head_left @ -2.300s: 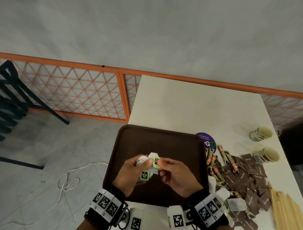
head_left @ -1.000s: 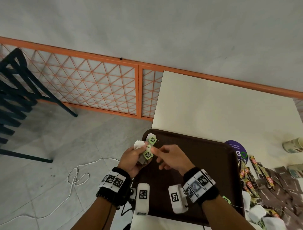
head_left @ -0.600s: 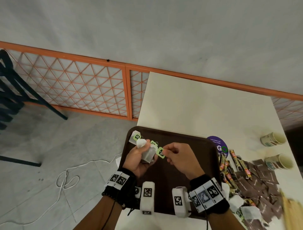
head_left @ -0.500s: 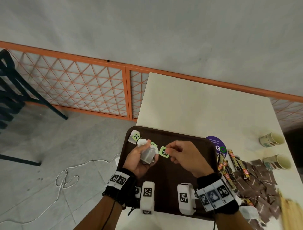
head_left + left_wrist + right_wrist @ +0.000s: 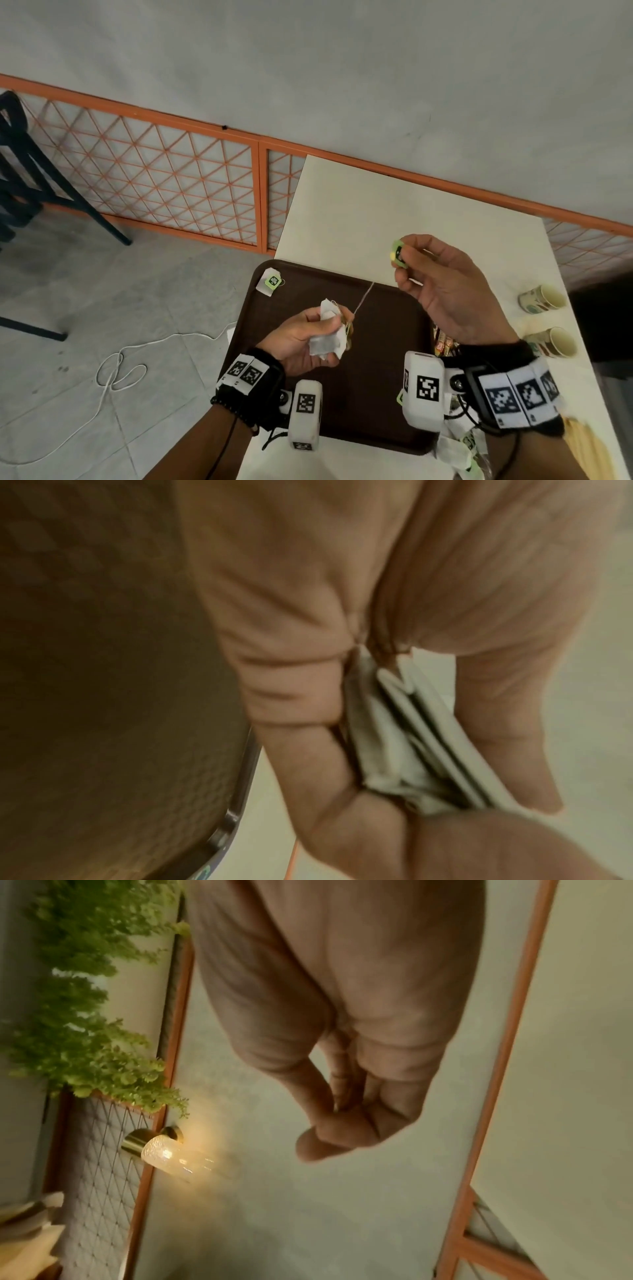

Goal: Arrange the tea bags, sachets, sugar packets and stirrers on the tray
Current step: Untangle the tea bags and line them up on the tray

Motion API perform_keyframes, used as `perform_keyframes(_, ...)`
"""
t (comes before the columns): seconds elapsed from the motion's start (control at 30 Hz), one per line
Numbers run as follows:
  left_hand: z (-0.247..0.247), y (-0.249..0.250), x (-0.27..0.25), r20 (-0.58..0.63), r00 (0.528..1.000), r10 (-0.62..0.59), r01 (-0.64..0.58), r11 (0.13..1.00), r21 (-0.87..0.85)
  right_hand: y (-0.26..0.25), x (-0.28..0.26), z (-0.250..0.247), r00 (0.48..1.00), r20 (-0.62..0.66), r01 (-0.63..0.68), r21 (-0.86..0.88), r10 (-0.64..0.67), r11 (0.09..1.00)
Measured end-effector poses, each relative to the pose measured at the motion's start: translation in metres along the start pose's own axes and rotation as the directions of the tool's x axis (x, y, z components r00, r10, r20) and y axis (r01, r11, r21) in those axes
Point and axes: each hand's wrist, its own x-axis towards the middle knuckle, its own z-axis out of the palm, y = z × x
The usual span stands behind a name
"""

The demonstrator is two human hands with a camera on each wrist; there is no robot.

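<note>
My left hand (image 5: 308,337) grips a bunch of white tea bags (image 5: 327,330) above the brown tray (image 5: 387,387); the left wrist view shows the folded tea bags (image 5: 411,737) squeezed between thumb and fingers. My right hand (image 5: 442,291) is raised over the tray's far right corner and pinches a green tea bag tag (image 5: 398,253). A thin string (image 5: 364,298) runs taut from that tag down to the bunch. One tea bag (image 5: 270,281) with a green tag lies flat in the tray's far left corner.
Two paper cups (image 5: 541,297) stand at the table's right edge. Sachets (image 5: 443,342), more tea bags (image 5: 459,448) and wooden stirrers (image 5: 589,445) lie right of the tray, mostly hidden by my right wrist. A white cable (image 5: 116,370) lies on the floor at left.
My right hand has pulled a green tag up and to the right, drawing its string taut from the bunch in my left hand. One tea bag has been left in the tray's far left corner.
</note>
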Motion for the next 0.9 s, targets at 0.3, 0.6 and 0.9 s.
perform_keyframes(0.3,-0.009,0.005,-0.011,-0.157,0.987,0.030,-0.030,1.000,0.008,0.011,-0.017,-0.020,0.971,-0.220,0.159,0.299,-0.094,0.941)
perform_keyframes(0.6,0.002,-0.003,-0.001,0.105,0.993,0.061,-0.044,0.987,-0.157,-0.034,-0.041,0.004,0.977,-0.034,0.214,0.213,-0.211,0.954)
perform_keyframes(0.9,0.045,-0.017,0.028,0.143,0.984,-0.104,0.136,0.962,-0.238,-0.070,-0.064,0.010,0.949,0.128,0.266,0.159,-0.287,0.951)
